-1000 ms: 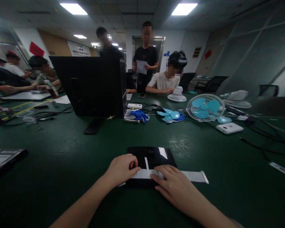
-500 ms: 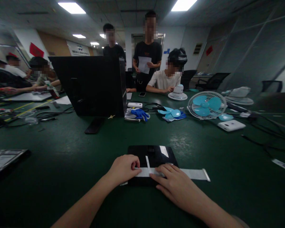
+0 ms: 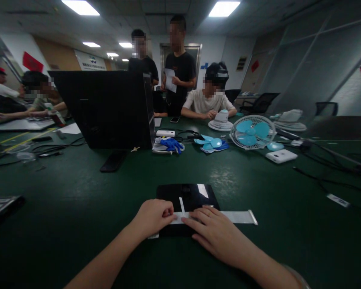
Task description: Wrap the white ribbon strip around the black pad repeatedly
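Observation:
A flat black panel [image 3: 195, 196] lies on the green table [image 3: 87, 208] in front of me. Across its lower part runs a white ribbon cable [image 3: 239, 217], whose end sticks out past the panel on the right. A thin white strip [image 3: 181, 205] stands out from the ribbon towards the panel's far edge. My left hand [image 3: 155, 216] is at the ribbon's left part, fingers curled and thumb pressed near it; what lies between them is hidden. My right hand [image 3: 212, 230] rests with its fingers spread over the ribbon and panel.
A large black case [image 3: 105, 108] stands at the back left, with a dark phone [image 3: 112, 161] before it. Blue gloves [image 3: 172, 145], a fan [image 3: 252, 132], a white device [image 3: 281, 156] and cables lie further back. A seated person [image 3: 209, 100] works opposite.
The whole view has shifted slightly, so things appear further left. Both hands keep their places on the ribbon and panel. A standing person's paper has turned.

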`<state>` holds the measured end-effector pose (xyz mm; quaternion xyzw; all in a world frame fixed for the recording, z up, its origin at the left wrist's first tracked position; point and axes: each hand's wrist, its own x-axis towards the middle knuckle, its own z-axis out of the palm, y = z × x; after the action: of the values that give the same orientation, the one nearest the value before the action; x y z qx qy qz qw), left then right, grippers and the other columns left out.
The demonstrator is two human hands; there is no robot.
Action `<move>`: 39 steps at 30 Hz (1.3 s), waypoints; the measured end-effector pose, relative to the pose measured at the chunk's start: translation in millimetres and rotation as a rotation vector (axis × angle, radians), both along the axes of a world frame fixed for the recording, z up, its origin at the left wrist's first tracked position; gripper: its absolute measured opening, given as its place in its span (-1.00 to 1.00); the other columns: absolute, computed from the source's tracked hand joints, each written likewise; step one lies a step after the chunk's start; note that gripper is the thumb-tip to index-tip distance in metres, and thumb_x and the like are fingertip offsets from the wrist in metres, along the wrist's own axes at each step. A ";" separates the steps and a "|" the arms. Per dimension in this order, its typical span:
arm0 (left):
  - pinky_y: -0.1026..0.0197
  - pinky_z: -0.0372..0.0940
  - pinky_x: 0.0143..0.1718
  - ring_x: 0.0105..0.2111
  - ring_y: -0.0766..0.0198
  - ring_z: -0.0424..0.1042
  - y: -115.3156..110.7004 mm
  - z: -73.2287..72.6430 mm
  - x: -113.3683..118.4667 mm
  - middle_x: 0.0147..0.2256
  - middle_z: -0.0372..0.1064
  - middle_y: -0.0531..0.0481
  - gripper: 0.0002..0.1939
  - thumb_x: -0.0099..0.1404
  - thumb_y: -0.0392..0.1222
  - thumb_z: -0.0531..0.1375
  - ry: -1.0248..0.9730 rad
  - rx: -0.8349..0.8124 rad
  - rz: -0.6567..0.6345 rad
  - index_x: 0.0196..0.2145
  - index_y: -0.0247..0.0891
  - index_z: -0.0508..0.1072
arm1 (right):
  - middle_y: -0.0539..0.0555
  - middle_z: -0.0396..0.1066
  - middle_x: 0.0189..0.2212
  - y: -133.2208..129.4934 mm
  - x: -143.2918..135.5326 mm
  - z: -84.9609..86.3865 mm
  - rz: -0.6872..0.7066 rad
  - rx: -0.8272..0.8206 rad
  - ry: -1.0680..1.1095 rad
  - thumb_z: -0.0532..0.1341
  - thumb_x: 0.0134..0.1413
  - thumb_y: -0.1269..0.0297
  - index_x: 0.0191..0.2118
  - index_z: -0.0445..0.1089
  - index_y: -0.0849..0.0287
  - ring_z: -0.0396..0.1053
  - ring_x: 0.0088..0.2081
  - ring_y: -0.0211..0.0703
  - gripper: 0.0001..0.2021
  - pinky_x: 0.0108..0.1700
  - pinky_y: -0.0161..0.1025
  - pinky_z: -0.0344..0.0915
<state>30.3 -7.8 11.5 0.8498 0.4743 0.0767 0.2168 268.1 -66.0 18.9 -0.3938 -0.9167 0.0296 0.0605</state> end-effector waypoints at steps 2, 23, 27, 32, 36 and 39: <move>0.28 0.05 -0.45 -0.47 0.32 0.34 -0.6 -0.3 0.3 -0.46 0.41 0.13 -0.85 0.28 -0.06 0.16 0.008 0.030 -0.036 -0.33 -0.13 0.47 | 0.07 0.33 0.06 -0.2 0.0 -0.8 0.000 0.006 -0.005 0.11 0.25 0.19 0.18 0.28 -0.05 0.26 0.07 -0.01 -0.61 0.16 0.07 0.15; 0.30 0.15 -0.38 -0.39 0.33 0.40 1.0 -3.3 -2.3 -0.35 0.46 0.08 -0.83 0.30 -0.09 0.15 -0.124 0.079 -0.179 -0.29 -0.13 0.54 | 0.07 0.33 0.01 1.7 -1.5 0.6 -0.013 -0.032 0.035 0.11 0.25 0.18 0.14 0.32 -0.04 0.23 0.09 -0.08 -0.64 0.25 0.05 0.02; 0.27 0.19 -0.35 -0.37 0.29 0.41 5.0 -1.0 -5.7 -0.35 0.47 0.03 -0.71 0.34 -0.01 0.08 -0.310 0.064 -0.032 -0.32 -0.18 0.53 | 0.09 0.26 0.10 -0.4 0.4 2.8 -0.008 -0.060 0.064 0.09 0.27 0.17 0.16 0.29 -0.03 0.15 0.18 -0.07 -0.63 0.26 0.04 0.01; 0.28 0.19 -0.47 -0.49 0.28 0.35 12.0 -0.3 -16.0 -0.50 0.37 0.02 -0.63 0.35 0.05 0.04 -0.642 0.082 0.244 -0.32 -0.26 0.50 | 0.09 0.12 0.24 0.8 5.2 5.3 -0.007 -0.038 0.102 0.07 0.28 0.18 0.23 0.18 -0.03 0.04 0.26 -0.07 -0.57 0.30 0.14 -0.09; 0.29 0.18 -0.50 -0.54 0.31 0.30 17.1 1.3 -22.3 -0.53 0.31 0.05 -0.62 0.34 0.06 0.04 -0.796 0.095 0.340 -0.34 -0.28 0.47 | 0.10 0.11 0.26 7.2 10.8 8.4 -0.066 0.034 0.163 0.06 0.28 0.17 0.27 0.12 0.00 0.04 0.26 -0.08 -0.53 0.31 0.14 -0.11; 0.29 0.21 -0.50 -0.54 0.32 0.30 20.3 -0.7 -23.9 -0.53 0.30 0.06 -0.61 0.34 0.09 0.03 -0.839 0.079 0.349 -0.34 -0.27 0.46 | 0.08 0.09 0.28 11.0 13.8 10.5 -0.042 -0.007 0.114 0.09 0.26 0.14 0.27 0.15 -0.05 0.03 0.28 -0.03 -0.52 0.30 0.16 -0.09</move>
<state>6.4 12.5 10.8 0.6601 0.4785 0.4676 0.3415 281.9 -55.1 29.4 -0.4106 -0.9033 0.0539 0.1119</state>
